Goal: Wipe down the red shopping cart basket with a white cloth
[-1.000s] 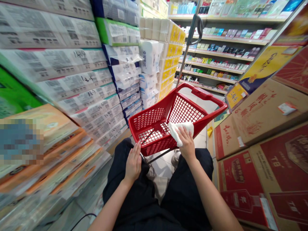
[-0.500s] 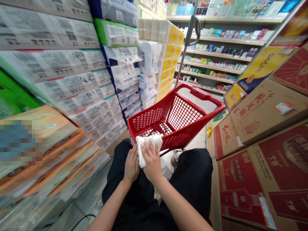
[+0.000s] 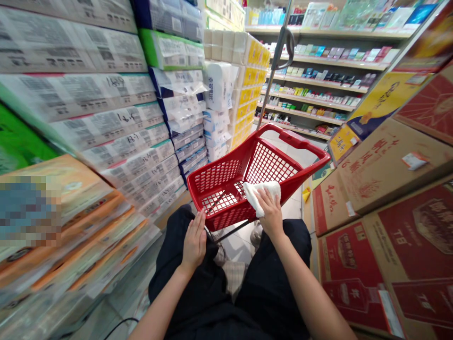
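**Cloth on a tilted red basket (image 3: 219, 179)**
Right hand (image 3: 272, 212), fingers pressed together, holds the cloth (image 3: 261, 195) on the near rim; left hand (image 3: 194, 248), fingers lightly spread, sits at its corner. Loose support could let the basket tip.

Far to the right of the right hand (image 3: 271, 212), the red-and-tan cartons (image 3: 399, 245) show "TB" in two places, on the tan face and on a red panel lower down. Above them, the tan carton (image 3: 380, 170) has red Chinese characters that are too slanted to read. Left of the left hand (image 3: 194, 245), the wrapped packs (image 3: 106, 127) bear handwritten figures, too blurred to read for certain
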The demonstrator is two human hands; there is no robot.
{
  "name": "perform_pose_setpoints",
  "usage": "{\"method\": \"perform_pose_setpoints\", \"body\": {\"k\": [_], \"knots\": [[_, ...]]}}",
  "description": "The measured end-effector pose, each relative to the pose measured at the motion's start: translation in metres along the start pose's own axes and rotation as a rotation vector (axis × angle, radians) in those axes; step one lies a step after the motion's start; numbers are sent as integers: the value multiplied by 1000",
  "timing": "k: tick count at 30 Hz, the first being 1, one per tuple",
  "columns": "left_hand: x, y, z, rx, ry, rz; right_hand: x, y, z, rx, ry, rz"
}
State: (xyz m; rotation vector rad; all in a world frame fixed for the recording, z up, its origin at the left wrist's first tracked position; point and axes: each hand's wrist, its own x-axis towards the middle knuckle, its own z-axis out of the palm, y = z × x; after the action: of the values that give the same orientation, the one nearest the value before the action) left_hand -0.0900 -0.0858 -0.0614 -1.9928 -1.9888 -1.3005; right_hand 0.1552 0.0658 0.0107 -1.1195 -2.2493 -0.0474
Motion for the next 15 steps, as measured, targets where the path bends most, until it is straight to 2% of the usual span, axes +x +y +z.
{"method": "perform_pose_setpoints", "body": {"k": [2, 4, 8, 10, 12, 15], "knots": [[0, 1, 1, -1, 5, -1, -2, -12, 6, 7, 32, 50], [-1, 1, 1, 0, 19, -2, -8, -39, 16, 34, 42, 72], [-2, -2, 3, 16, 22, 14, -24, -104, 38, 125, -40, -15], [-4, -6, 3, 40, 18, 30, -30, -128, 44, 154, -78, -68], [-4, -10, 3, 61, 15, 40, -33, -139, 46, 166, -103, -105], [-4, -9, 2, 61, 5, 36, -32, -133, 42, 166, -122, -168]]}}
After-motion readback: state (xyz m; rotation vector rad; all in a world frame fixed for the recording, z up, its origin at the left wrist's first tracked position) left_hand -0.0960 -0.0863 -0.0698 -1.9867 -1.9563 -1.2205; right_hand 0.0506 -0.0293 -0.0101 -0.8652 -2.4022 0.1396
